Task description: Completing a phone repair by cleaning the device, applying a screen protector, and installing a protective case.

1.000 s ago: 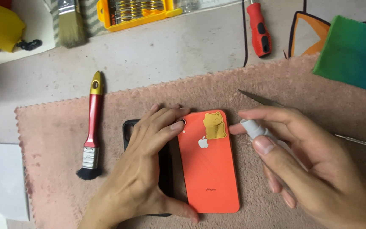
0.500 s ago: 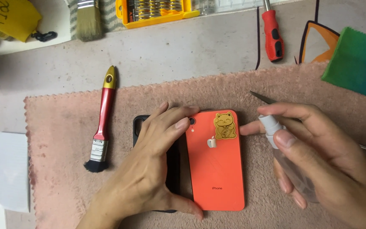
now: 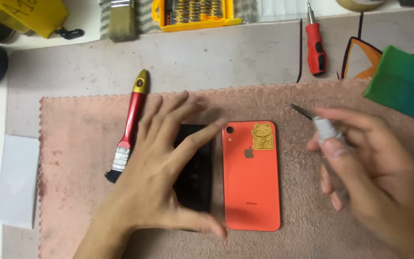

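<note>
On the pink towel [image 3: 73, 158] covering the worktop [image 3: 226, 57], a coral smartphone [image 3: 251, 182] lies back up with a gold cat sticker [image 3: 262, 136] near its top. Just beside it lies a black panel [image 3: 195, 168] – apparently the phone's screen, already separated. The left hand [image 3: 159, 187] hovers spread and empty over that panel, blurred. The right hand [image 3: 365, 168] grips a small white spray bottle [image 3: 326, 129] together with thin tweezers [image 3: 302, 111]. Judging by this, disassembly looks done; cleaning or refitting seems left. A red-handled brush [image 3: 129, 123] lies left – untouched.
</note>
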